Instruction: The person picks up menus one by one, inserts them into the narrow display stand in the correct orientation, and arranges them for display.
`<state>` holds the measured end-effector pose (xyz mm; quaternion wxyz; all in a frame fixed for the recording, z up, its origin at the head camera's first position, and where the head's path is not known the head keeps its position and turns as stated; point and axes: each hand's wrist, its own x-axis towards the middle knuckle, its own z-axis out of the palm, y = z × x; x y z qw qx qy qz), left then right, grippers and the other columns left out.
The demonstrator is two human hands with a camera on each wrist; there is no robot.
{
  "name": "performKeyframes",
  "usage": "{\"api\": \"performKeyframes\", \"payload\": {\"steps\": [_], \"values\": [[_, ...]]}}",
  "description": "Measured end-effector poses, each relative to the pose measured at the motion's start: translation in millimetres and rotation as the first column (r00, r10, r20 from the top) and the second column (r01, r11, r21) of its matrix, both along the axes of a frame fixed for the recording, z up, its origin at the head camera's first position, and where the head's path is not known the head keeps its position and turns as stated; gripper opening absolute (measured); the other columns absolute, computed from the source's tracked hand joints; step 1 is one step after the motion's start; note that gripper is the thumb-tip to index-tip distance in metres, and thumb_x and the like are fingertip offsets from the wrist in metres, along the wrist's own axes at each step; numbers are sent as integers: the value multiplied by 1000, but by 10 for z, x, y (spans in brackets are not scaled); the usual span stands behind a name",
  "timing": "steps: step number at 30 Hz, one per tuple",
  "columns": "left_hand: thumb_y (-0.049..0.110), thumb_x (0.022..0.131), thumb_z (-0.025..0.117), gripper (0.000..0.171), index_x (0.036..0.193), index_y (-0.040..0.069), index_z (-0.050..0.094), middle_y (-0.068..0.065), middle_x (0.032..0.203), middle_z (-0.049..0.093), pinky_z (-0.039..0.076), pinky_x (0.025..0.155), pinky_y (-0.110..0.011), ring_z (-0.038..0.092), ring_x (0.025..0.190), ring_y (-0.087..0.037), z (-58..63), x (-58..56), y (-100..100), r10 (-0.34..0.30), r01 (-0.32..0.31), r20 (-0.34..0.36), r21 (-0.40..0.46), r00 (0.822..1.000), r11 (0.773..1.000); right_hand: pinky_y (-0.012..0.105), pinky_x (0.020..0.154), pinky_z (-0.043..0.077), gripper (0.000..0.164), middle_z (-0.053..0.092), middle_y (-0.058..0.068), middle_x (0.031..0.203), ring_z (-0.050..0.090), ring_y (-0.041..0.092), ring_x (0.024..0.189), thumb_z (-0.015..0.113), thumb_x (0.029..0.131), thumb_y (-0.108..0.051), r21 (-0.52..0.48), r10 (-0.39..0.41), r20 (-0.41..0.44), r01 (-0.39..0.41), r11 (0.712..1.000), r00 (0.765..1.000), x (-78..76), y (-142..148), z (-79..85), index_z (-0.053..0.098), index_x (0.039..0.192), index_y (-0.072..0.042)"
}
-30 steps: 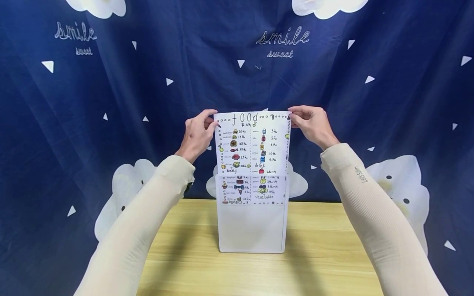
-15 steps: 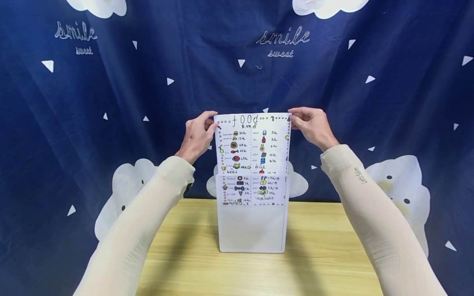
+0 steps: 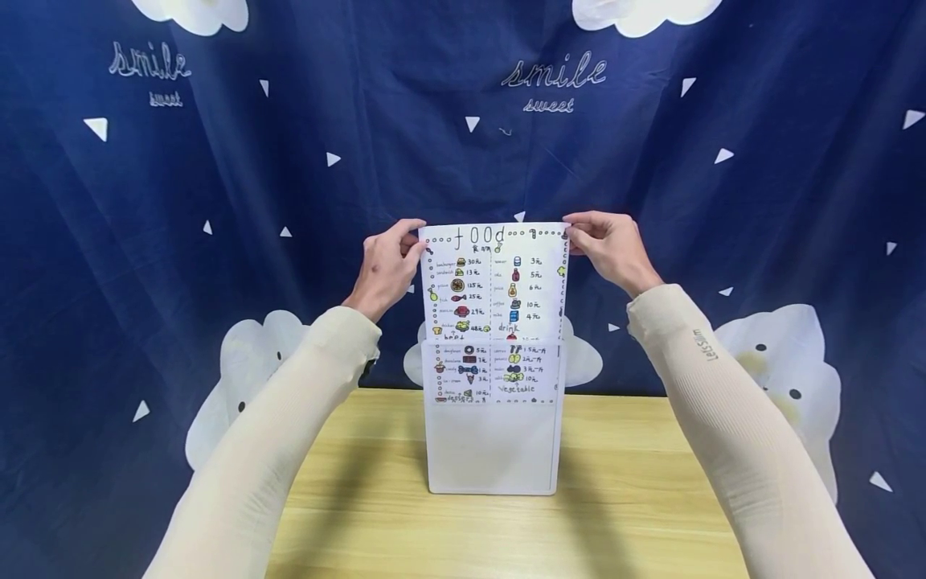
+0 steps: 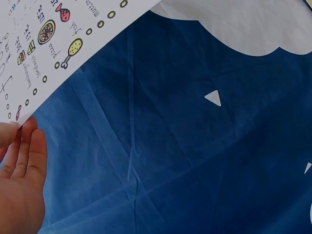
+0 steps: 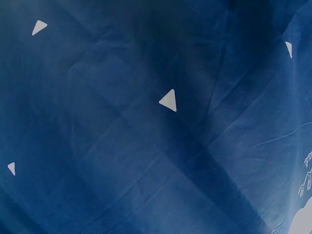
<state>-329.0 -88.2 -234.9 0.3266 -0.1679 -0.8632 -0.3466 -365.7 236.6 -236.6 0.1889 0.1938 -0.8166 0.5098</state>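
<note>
A paper menu sheet [image 3: 470,281] headed "food", with small coloured drawings and prices, stands upright in the head view. Its lower part sits behind the clear front of a white display stand [image 3: 492,450] on the table. My left hand [image 3: 383,269] pinches the sheet's top left corner between thumb and fingers. At the top right corner my right hand [image 3: 611,248] pinches it likewise. Up close in the left wrist view, the left hand [image 4: 22,180] holds the corner of the menu sheet [image 4: 63,39]. Neither hand nor sheet shows in the right wrist view.
The stand rests on a light wooden table [image 3: 347,498]. Behind it hangs a dark blue curtain [image 3: 434,80] with white clouds, triangles and "smile" lettering.
Both hands have moved down slightly with the menu sheet. More of its lower part is now inside the stand. The stand has stayed in place.
</note>
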Motion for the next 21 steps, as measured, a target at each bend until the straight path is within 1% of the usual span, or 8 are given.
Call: {"api": "performKeyframes", "payload": {"steps": [7, 14, 21], "values": [[7, 97, 65, 29, 126, 4, 66, -13, 97, 73, 51, 73, -35, 66, 80, -22, -9, 2, 6, 0, 0, 0, -2, 1000, 1000, 24, 80, 56, 26, 70, 23, 112, 69, 6, 81, 63, 98, -5, -12, 14, -4, -14, 1000, 1000, -17, 9, -21, 68, 123, 2], [7, 96, 66, 29, 125, 4, 66, -13, 96, 74, 52, 72, -35, 67, 79, -22, -27, -3, -3, 3, -3, -1, -1, 1000, 1000, 29, 81, 57, 25, 70, 23, 111, 68, 5, 79, 63, 98, -4, -13, 15, -5, -15, 1000, 1000, -29, 13, -41, 69, 122, 3], [6, 96, 65, 29, 125, 3, 66, -14, 96, 74, 53, 72, -36, 68, 80, -22, -43, -2, -15, 4, -4, 0, -3, 1000, 1000, 23, 78, 56, 26, 70, 24, 111, 68, 4, 79, 62, 98, -3, -7, 20, -6, -20, 1000, 1000, -8, 3, -40, 68, 122, 4]]}}
